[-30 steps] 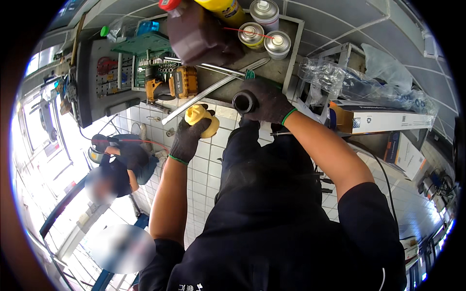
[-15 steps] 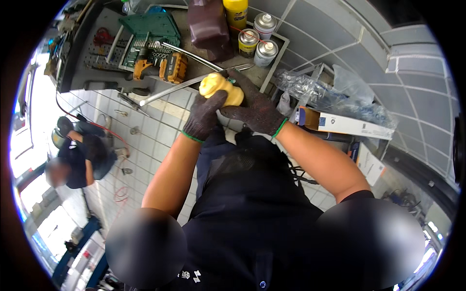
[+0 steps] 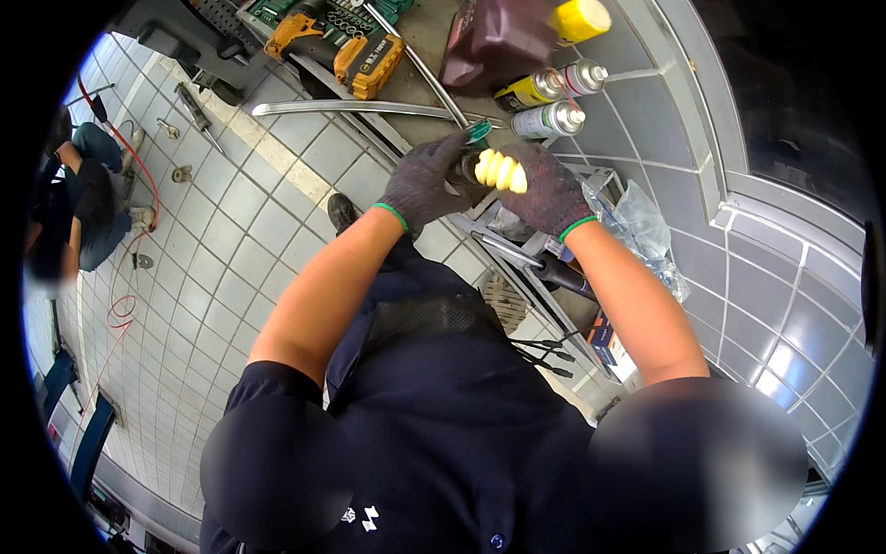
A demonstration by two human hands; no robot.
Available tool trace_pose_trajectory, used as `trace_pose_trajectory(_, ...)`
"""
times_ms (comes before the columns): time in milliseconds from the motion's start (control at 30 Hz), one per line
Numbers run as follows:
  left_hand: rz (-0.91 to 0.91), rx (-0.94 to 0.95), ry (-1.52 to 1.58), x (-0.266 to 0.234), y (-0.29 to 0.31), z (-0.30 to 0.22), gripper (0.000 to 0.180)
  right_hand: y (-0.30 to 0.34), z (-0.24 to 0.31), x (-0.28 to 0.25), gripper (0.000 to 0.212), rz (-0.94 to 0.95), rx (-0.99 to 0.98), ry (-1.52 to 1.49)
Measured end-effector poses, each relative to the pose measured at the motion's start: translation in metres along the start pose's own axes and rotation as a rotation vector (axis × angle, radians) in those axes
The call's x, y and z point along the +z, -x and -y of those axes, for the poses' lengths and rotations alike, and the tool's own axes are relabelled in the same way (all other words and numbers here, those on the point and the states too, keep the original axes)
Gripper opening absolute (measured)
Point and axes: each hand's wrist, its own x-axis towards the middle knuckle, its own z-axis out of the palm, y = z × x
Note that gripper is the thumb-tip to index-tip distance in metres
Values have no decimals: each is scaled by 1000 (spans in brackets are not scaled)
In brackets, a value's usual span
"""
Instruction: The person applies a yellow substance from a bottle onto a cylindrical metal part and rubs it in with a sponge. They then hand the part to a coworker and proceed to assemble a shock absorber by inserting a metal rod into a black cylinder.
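A yellow ribbed rubber piece (image 3: 501, 172), shaped like a bump stop, is held in front of me at the bench edge. My right hand (image 3: 548, 191), in a dark glove with a green cuff, wraps round it from the right. My left hand (image 3: 423, 185), gloved the same way, curls in from the left with thumb and fingers a little apart. Between its fingertips and the yellow piece is something dark and rounded, which I cannot make out. A small green item (image 3: 478, 132) lies just beyond the left fingertips.
The bench holds an orange cordless tool (image 3: 297, 35) with its battery (image 3: 369, 65), a socket set (image 3: 351, 20), a metal bar (image 3: 420, 65), a curved metal strip (image 3: 323, 107), a maroon jug (image 3: 498, 46) and spray cans (image 3: 548, 120). Plastic wrapping (image 3: 646, 231) lies right. Another person (image 3: 97, 185) crouches far left.
My view has turned, and the bench now appears shifted. The yellow piece has been tilted and sits mostly in my right hand; my left hand has slid off toward its left end.
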Motion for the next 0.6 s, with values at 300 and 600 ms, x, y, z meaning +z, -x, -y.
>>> trace_pose_trajectory(300,87,102,41,23,-48,16,60,-20,38,1,68,34,353,143)
trace_pose_trajectory(600,95,191,239,71,-61,36,49,-9,16,21,60,168,591,126)
